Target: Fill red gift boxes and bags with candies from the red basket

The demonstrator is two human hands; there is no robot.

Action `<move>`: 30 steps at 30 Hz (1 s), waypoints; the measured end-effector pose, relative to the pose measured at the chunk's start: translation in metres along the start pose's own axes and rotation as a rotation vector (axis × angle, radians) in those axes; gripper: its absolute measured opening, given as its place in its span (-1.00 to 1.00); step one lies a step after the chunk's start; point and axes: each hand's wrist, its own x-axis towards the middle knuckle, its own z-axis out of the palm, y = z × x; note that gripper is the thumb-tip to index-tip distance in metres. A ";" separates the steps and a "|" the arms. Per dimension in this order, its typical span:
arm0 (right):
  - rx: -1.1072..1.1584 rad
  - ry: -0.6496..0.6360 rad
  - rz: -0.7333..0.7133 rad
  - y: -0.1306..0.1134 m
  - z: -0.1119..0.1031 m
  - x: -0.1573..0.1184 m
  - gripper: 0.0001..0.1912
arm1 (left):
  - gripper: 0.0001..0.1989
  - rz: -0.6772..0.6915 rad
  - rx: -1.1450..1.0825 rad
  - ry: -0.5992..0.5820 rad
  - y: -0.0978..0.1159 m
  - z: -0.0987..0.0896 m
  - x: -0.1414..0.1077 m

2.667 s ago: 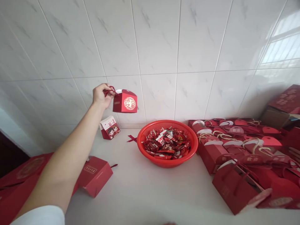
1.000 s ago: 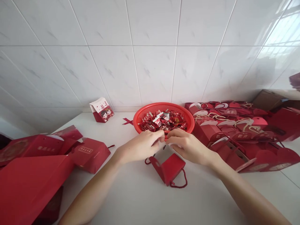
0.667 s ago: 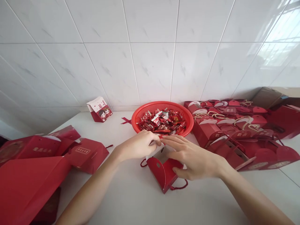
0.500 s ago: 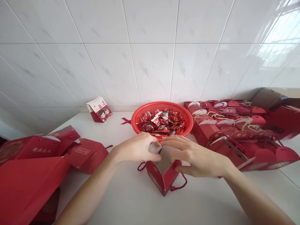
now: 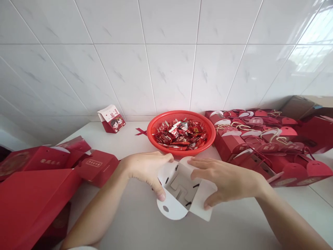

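A small gift box point(image 5: 183, 191) stands in front of me with its top flaps spread outward, showing a white inside with dark cord ends poking through the walls. My left hand point(image 5: 149, 170) is at its left side, thumb on the near rounded flap and fingers stretched toward the back. On the other side, my right hand point(image 5: 225, 178) has its fingers apart, touching the back and right flaps. Neither hand is closed round the box. Just behind it sits a red plastic basket point(image 5: 150, 133) holding many wrapped candies point(image 5: 179, 135).
Many red gift boxes point(image 5: 260, 146) with cord handles crowd the right side. More red boxes point(image 5: 99, 168) and a large red bag-like shape point(image 5: 36, 201) lie at left. A small printed box point(image 5: 111, 119) stands near the tiled wall, with a ribbon point(image 5: 141, 131) beside the basket.
The box's flaps have swung outward, so its white inside now shows. My hands have spread apart, with the left thumb moving nearer to me.
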 end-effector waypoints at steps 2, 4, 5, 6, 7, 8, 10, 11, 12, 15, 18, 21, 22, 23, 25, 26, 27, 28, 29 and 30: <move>-0.013 -0.045 0.053 -0.001 0.001 0.001 -0.50 | -0.14 -0.119 0.007 -0.059 0.000 0.002 0.004; -0.033 -0.052 0.105 -0.001 0.001 0.003 -0.51 | -0.27 -0.169 -0.001 -0.075 0.001 0.004 0.007; -0.043 -0.039 0.130 -0.001 0.000 0.004 -0.51 | -0.34 -0.179 -0.010 -0.057 0.002 0.004 0.007; -0.052 -0.020 0.153 -0.001 0.000 0.004 -0.51 | -0.40 -0.183 -0.020 -0.032 0.004 0.004 0.007; -0.060 -0.004 0.169 -0.001 -0.001 0.004 -0.49 | -0.45 -0.181 -0.029 -0.008 0.005 0.004 0.007; -0.066 0.005 0.172 -0.001 -0.002 0.003 -0.48 | -0.48 -0.179 -0.036 0.013 0.006 0.003 0.006; -0.076 0.007 0.149 -0.002 -0.004 0.000 -0.45 | -0.50 -0.176 -0.046 0.039 0.007 0.003 0.003; -0.082 0.012 0.130 -0.002 -0.005 -0.001 -0.45 | -0.50 -0.172 -0.046 0.039 0.007 0.003 0.001; -0.086 0.024 0.111 -0.003 -0.006 -0.003 -0.45 | -0.50 -0.171 -0.044 0.036 0.007 0.002 -0.001; -0.096 0.083 0.075 -0.002 -0.009 -0.008 -0.48 | -0.47 -0.183 -0.036 0.026 0.002 0.000 -0.005; -0.111 0.147 0.042 -0.001 -0.011 -0.010 -0.53 | -0.44 -0.157 -0.044 0.042 -0.002 -0.003 -0.008; -0.118 0.212 -0.001 0.000 -0.013 -0.010 -0.62 | -0.47 -0.118 -0.064 0.059 -0.003 -0.005 -0.010; -0.116 0.234 -0.017 0.000 -0.014 -0.010 -0.65 | -0.48 -0.108 -0.073 0.064 -0.003 -0.005 -0.010; -0.111 0.255 -0.033 0.000 -0.014 -0.010 -0.68 | -0.49 -0.096 -0.079 0.071 -0.003 -0.006 -0.010; -0.099 0.292 -0.052 0.000 -0.015 -0.010 -0.74 | -0.52 -0.068 -0.083 0.094 -0.001 -0.007 -0.011; -0.092 0.307 -0.058 0.000 -0.015 -0.010 -0.75 | -0.53 -0.056 -0.078 0.110 0.001 -0.008 -0.011; -0.087 0.320 -0.061 0.000 -0.015 -0.010 -0.77 | -0.54 -0.047 -0.068 0.126 0.002 -0.009 -0.012; -0.083 0.329 -0.062 0.000 -0.015 -0.009 -0.77 | -0.55 -0.042 -0.058 0.143 0.003 -0.009 -0.012; -0.082 0.334 -0.061 -0.001 -0.015 -0.009 -0.77 | -0.56 -0.040 -0.049 0.158 0.005 -0.009 -0.012; -0.083 0.336 -0.060 -0.001 -0.015 -0.009 -0.76 | -0.56 -0.038 -0.044 0.172 0.006 -0.010 -0.011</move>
